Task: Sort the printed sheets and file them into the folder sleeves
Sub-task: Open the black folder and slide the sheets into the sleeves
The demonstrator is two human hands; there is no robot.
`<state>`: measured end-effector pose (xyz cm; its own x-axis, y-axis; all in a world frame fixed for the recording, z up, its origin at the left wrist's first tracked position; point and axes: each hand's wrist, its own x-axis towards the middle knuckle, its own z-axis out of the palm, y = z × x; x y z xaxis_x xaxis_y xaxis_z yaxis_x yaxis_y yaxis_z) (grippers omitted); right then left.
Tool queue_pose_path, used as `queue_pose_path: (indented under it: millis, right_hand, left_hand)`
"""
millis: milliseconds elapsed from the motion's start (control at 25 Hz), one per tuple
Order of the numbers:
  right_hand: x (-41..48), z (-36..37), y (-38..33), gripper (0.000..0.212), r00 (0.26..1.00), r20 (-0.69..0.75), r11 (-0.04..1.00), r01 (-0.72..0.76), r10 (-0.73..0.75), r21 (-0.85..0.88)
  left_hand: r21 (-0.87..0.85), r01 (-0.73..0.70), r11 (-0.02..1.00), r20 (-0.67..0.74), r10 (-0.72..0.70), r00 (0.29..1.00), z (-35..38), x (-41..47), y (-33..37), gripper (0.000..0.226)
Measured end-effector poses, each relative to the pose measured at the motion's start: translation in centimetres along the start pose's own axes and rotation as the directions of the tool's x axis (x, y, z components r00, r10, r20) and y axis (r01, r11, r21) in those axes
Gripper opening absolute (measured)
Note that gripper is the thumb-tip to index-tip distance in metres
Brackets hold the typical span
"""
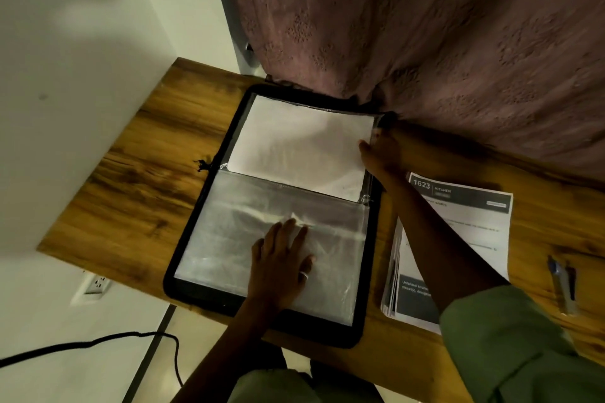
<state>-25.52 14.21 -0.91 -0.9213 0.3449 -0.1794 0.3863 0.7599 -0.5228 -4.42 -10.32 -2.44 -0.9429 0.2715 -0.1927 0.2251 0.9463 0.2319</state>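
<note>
A black folder (183, 258) lies open on the wooden desk (137, 154). A clear plastic sleeve (229, 239) covers its near half. A white sheet (294, 144), blank side up, sticks out of the sleeve over the far half. My left hand (281, 262) rests flat on the sleeve with straight fingers and a ring. At the sheet's far right corner, my right hand (381, 150) pinches the edge. A stack of printed sheets (471, 222) lies to the right of the folder, partly under my right forearm.
Two pens (563, 285) lie on the desk at the right. A mauve curtain (425, 42) hangs behind the desk and touches the folder's far edge. A white wall is at the left, with a socket (96, 283) and a black cable (98, 343) below.
</note>
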Motion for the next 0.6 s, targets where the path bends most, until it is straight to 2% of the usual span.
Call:
queue_pose_path:
  millis: [80,160,360,480,600]
  right_hand:
    - [-0.4,0.3,0.3,0.071,0.998,0.016,0.985,0.068,-0.066,-0.158]
    - [-1.3,0.5,0.8,0.074,0.993,0.02,0.966,0.122,-0.121,-0.228]
    - [-6.7,-1.5,2.2,0.053,0.98,-0.065,0.982,0.185,-0.188,-0.045]
    - [-10.5,-2.6,5.8,0.046,0.96,-0.128,0.968,0.25,-0.249,-0.012]
    - [-13.6,-3.4,10.4,0.047,0.978,-0.112,0.985,0.171,-0.174,-0.035]
  left_hand:
    - [-0.002,-0.003,1.0,0.001,0.003,1.0,0.0,0.0,0.0,0.066]
    - [0.005,0.002,1.0,-0.014,-0.002,1.0,0.1,-0.1,0.0,0.066]
    - [0.031,0.017,0.999,-0.013,-0.016,1.0,0.2,0.0,0.4,0.066]
    - [0.005,0.043,0.999,-0.003,-0.043,0.999,0.1,0.1,1.5,0.066]
    - [-0.032,0.08,0.996,0.004,-0.08,0.997,0.0,0.4,3.0,0.07]
